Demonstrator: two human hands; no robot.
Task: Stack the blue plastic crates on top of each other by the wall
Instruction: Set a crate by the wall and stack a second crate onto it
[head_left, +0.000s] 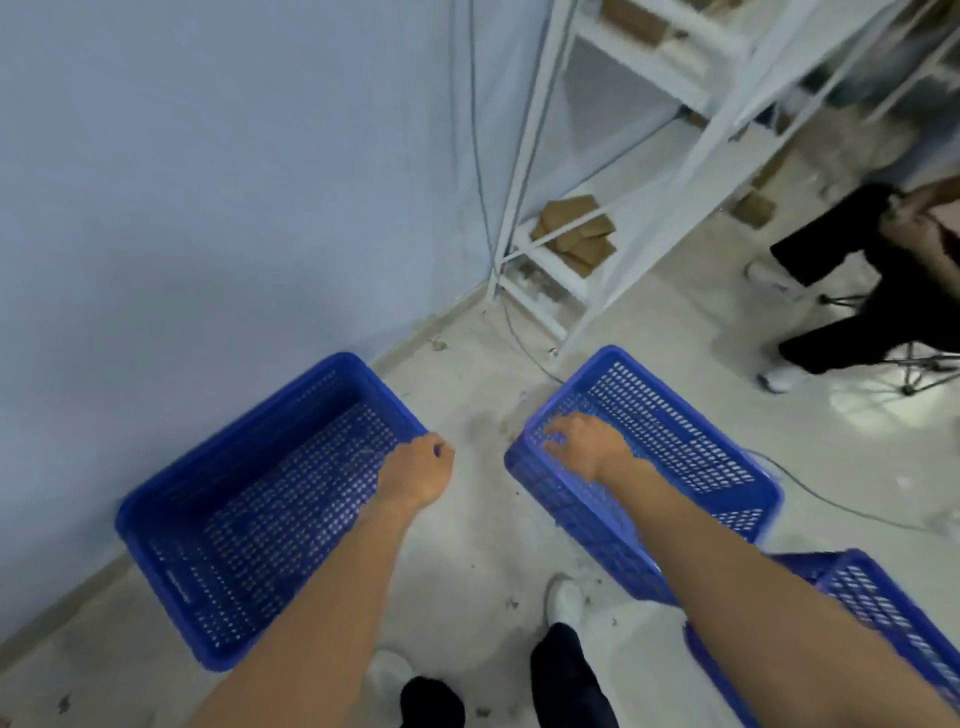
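Three blue perforated plastic crates stand on the floor. One blue crate lies along the wall at the left. My left hand is curled over the right rim of that crate, near its far corner. A second blue crate sits to the right, away from the wall. My right hand reaches into it, with the fingers hooked over its left rim. A third blue crate shows partly at the bottom right, behind my right forearm.
A pale blue wall runs along the left. White metal shelving with cardboard boxes stands in the corner. Cables trail on the floor. Another person's legs and a stool base are at the right. My own feet stand between the crates.
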